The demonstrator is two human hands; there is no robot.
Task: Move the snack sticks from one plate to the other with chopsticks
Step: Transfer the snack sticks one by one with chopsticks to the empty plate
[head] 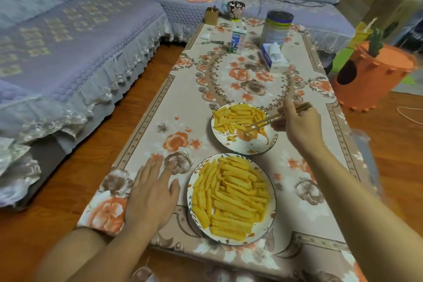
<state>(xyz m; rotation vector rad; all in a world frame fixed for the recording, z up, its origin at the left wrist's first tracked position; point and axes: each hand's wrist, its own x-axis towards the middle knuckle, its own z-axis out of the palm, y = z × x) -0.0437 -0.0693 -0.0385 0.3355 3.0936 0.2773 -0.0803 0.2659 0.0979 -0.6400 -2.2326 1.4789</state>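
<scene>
Two round white plates with a flower pattern stand on the table. The near plate is heaped with yellow snack sticks. The far plate holds a smaller pile of snack sticks across its far half. My right hand grips a pair of wooden chopsticks. Their tips reach down to the sticks at the bare middle of the far plate. Whether a stick is between the tips cannot be told. My left hand rests flat on the tablecloth, left of the near plate, fingers straight.
A floral cloth covers the long table. At its far end stand a milk carton, a tin, a tissue box, a cup and a small brown box. A sofa runs along the left; an orange tub sits right.
</scene>
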